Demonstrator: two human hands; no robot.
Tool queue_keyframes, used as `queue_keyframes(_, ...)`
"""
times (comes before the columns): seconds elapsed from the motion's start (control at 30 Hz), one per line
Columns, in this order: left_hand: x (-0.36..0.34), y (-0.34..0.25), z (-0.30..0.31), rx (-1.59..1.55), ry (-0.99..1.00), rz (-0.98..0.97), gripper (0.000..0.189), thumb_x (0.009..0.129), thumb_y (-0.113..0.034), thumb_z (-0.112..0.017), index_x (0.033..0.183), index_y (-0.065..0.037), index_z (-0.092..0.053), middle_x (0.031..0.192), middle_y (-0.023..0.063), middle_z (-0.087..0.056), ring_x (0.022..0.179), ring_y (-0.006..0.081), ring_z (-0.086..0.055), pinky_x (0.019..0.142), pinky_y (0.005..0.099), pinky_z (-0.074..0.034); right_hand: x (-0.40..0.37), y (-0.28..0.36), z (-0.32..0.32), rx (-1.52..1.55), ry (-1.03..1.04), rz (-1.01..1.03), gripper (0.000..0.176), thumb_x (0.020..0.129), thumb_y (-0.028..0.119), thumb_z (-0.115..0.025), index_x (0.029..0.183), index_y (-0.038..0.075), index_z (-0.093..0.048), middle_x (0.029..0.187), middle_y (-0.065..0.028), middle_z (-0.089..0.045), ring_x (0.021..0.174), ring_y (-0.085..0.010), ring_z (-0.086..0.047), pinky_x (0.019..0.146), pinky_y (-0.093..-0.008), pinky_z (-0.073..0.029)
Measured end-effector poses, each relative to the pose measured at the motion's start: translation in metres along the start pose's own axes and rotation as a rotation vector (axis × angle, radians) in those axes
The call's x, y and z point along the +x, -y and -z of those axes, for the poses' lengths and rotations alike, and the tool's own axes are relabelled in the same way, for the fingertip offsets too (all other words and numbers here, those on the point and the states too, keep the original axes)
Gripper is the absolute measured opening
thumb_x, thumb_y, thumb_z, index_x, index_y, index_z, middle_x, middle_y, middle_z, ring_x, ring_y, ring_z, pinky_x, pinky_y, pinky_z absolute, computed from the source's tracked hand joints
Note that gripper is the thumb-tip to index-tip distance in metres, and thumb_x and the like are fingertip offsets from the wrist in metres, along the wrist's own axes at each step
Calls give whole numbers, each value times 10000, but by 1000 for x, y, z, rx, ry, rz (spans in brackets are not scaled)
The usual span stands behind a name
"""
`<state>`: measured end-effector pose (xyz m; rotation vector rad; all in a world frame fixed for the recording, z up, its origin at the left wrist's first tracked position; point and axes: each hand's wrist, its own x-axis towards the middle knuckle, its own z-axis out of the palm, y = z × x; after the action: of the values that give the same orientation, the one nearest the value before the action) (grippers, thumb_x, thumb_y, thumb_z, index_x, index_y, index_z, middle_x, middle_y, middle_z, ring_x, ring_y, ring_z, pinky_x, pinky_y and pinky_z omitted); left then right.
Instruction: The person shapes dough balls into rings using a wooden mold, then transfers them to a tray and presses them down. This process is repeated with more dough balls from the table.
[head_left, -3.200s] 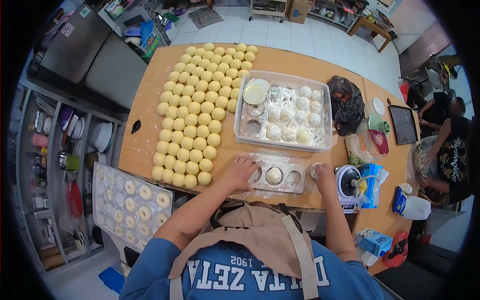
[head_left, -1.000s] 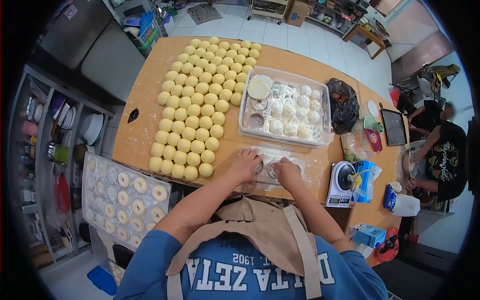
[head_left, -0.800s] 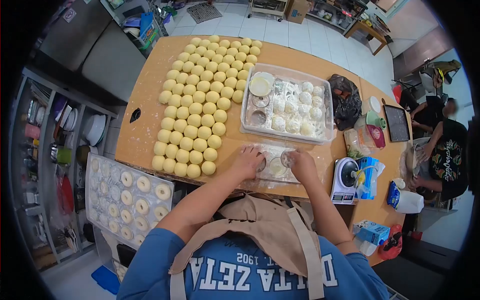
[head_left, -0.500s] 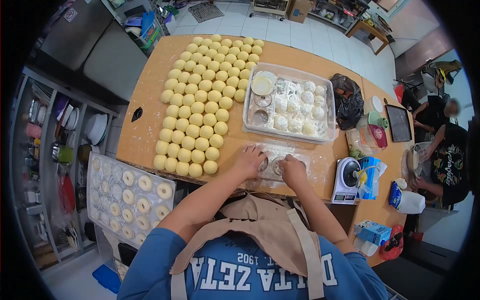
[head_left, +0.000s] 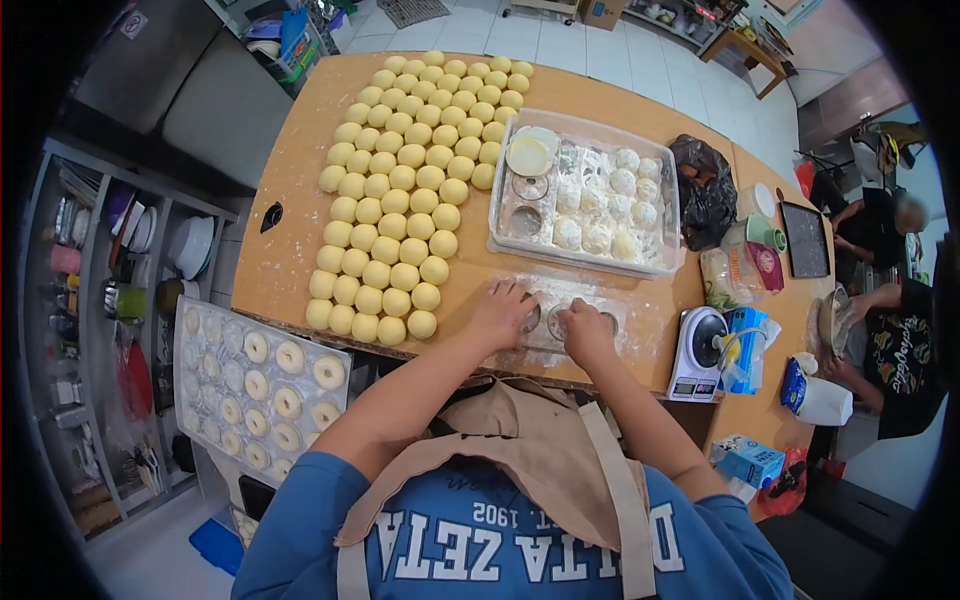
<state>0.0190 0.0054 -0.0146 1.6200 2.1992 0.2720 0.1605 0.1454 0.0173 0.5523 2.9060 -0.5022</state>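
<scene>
My left hand (head_left: 500, 315) lies over the left end of a clear, flour-dusted mold plate (head_left: 575, 350) near the table's front edge. Its fingers are spread and touch a round cup-like ring (head_left: 531, 320) there. Over the plate's middle ring (head_left: 556, 322), my right hand (head_left: 587, 335) is closed, with the fingertips curled down. Whatever those fingertips hold is hidden. Another round ring (head_left: 610, 323) shows just right of that hand. Beyond the plate stands a clear plastic bin (head_left: 590, 262) with floured dough balls (head_left: 597, 238), a small bowl (head_left: 530, 153) and round rings.
Rows of yellow dough balls (head_left: 402, 177) cover the table's left. A tray of ring-shaped dough (head_left: 257, 385) is at lower left. Rightward are a black bag (head_left: 700, 190), a kitchen scale (head_left: 695, 355), a blue carton (head_left: 742, 350) and a dark pan (head_left: 803, 240). A co-worker (head_left: 905, 345) handles a bowl (head_left: 832, 318).
The view has shifted slightly, so the table sits a little higher. My hands stay at the same plate with only small finger movement. The co-worker's arms have moved slightly at the bowl.
</scene>
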Motion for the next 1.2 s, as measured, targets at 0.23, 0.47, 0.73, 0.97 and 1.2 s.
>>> queue_keyframes(0.23, 0, -5, 11, -8, 72, 22, 1002, 536, -307, -882, 1407, -202, -397, 1415, 122, -402, 1334, 338, -347, 1102, 493, -277, -1, -1, -2, 19, -29, 7, 227, 728, 8, -586, 909, 92, -695, 909, -126, -584, 883, -319, -616, 737, -424, -525)
queue_keyframes(0.47, 1, 4, -11, 13, 2, -8, 936, 570, -286, -862, 1393, -192, -425, 1388, 141, -413, 1332, 349, -342, 1117, 515, -255, -2, 0, 50, 207, -188, -42, 243, 728, 17, -601, 934, 91, -706, 910, -162, -610, 837, -356, -622, 752, -435, -508)
queue_keyframes(0.73, -1, -3, 11, -16, 96, 17, 949, 557, -300, -867, 1391, -192, -426, 1415, 141, -395, 1332, 348, -346, 1114, 511, -263, -2, -9, 33, 70, -46, -24, 193, 755, 58, -583, 907, 77, -701, 909, -170, -607, 842, -369, -620, 737, -455, -509)
queue_keyframes(0.97, -1, -3, 11, -7, 80, 17, 944, 572, -287, -853, 1400, -197, -410, 1431, 146, -382, 1335, 354, -343, 1124, 511, -250, -1, -6, 6, -20, 20, -6, 151, 792, 84, -586, 899, 87, -692, 914, -137, -603, 846, -329, -631, 715, -447, -512)
queue_keyframes(1.2, 1, 0, 1, 3, 61, 12, 1004, 542, -302, -873, 1413, -199, -384, 1410, 138, -392, 1343, 340, -328, 1116, 507, -248, -1, 2, 8, -10, 21, -1, 142, 801, 57, -556, 865, 92, -677, 928, -125, -579, 895, -314, -622, 715, -446, -517)
